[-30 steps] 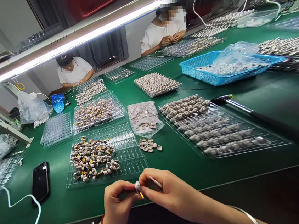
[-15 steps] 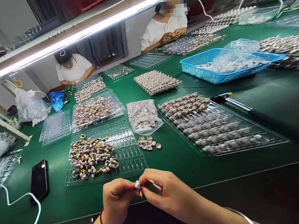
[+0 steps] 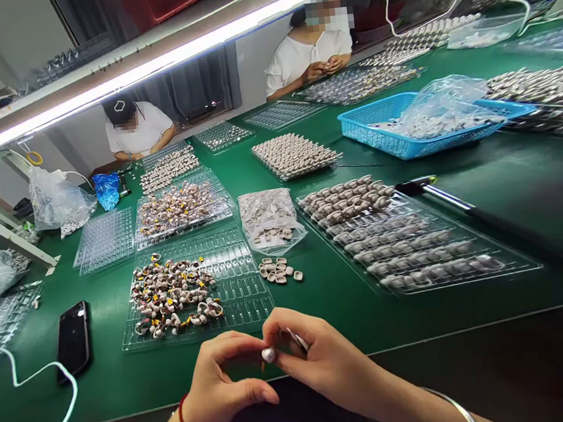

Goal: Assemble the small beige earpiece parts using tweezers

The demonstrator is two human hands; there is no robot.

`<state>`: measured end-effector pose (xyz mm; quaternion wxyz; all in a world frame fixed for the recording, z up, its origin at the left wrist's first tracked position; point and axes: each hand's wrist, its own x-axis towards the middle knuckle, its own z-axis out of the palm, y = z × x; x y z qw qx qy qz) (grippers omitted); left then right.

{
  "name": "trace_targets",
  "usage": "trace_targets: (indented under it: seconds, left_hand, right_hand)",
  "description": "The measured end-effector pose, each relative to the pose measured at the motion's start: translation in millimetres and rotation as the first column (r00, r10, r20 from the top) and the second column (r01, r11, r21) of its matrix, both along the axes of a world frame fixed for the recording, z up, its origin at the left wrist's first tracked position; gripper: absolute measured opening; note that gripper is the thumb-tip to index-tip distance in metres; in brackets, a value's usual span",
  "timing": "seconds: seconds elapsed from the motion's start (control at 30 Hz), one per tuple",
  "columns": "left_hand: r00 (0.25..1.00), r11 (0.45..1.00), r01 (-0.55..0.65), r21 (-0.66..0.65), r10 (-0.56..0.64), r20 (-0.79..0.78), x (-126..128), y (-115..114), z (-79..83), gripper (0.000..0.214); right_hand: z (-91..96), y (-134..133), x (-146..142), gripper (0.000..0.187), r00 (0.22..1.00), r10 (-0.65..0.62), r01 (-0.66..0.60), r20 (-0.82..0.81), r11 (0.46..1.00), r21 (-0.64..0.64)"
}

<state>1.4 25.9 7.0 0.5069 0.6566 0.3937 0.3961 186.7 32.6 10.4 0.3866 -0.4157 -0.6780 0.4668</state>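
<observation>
Left thumb (image 3: pixel 258 393) has dropped — left fingers (image 3: pixel 232 345) spread, right fingers (image 3: pixel 284 323) pinching a white piece (image 3: pixel 268 355).

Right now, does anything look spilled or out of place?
Nothing looks clearly spilled, but parts lie heaped on the tray instead of seated in its slots, and loose caps sit on the bench by a bag, perhaps on purpose.

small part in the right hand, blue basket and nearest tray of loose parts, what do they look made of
Small part: pale, pearly finish by its highlight, maybe plastic; too small to be sure. Blue basket: likely moulded plastic, slightly glossy, with perforated walls. Tray: probably clear plastic, glossy, as the green tabletop shows through.
</observation>
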Motion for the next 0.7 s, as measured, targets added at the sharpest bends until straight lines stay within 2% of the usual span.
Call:
trace_targets:
  seconds: [0.07, 0.13, 0.27, 0.37, 0.5, 0.57, 0.7]
  left_hand:
    - [0.999, 0.997, -0.053, -0.058, 0.053, 0.005, 2.1, 0.2, 0.8, 0.040]
    - [0.993, 0.991, -0.117, -0.073, 0.115, -0.024, 4.5, 1.6, -0.2, 0.026]
    - [0.989, 0.989, -0.137, -0.053, 0.133, -0.070, 5.8, 8.9, -1.2, 0.007]
    - [0.985, 0.987, -0.151, -0.061, 0.145, -0.091, 2.8, 14.7, -2.3, 0.010]
    - [0.967, 0.980, -0.184, -0.077, 0.166, -0.193, -3.1, 16.7, -12.3, 0.015]
    - [0.956, 0.977, -0.195, -0.084, 0.171, -0.238, -5.3, 16.0, -19.1, 0.019]
    - [0.936, 0.976, -0.211, -0.052, 0.186, -0.300, -5.6, 15.2, -25.3, 0.021]
  right_hand:
    - [-4.4, -0.2, -2.3, 0.012, 1.000, -0.019, 0.021, -0.021, 0.997, 0.070]
    - [-9.3, 1.0, -4.2, 0.012, 0.999, -0.016, 0.022, -0.045, 0.991, 0.134]
    - [-15.7, 8.1, -3.4, 0.014, 0.998, 0.013, 0.000, -0.061, 0.977, 0.213]
    - [-19.8, 15.6, 2.0, 0.007, 0.996, 0.054, -0.042, -0.065, 0.985, 0.167]
    - [-33.6, 21.1, 11.0, 0.031, 0.984, 0.031, -0.021, -0.174, 0.998, 0.059]
    - [-41.8, 20.0, 13.8, 0.034, 0.991, 0.047, -0.037, -0.125, 0.996, 0.078]
    - [-45.1, 12.2, 16.4, 0.037, 0.979, 0.149, -0.176, 0.136, 0.962, 0.210]
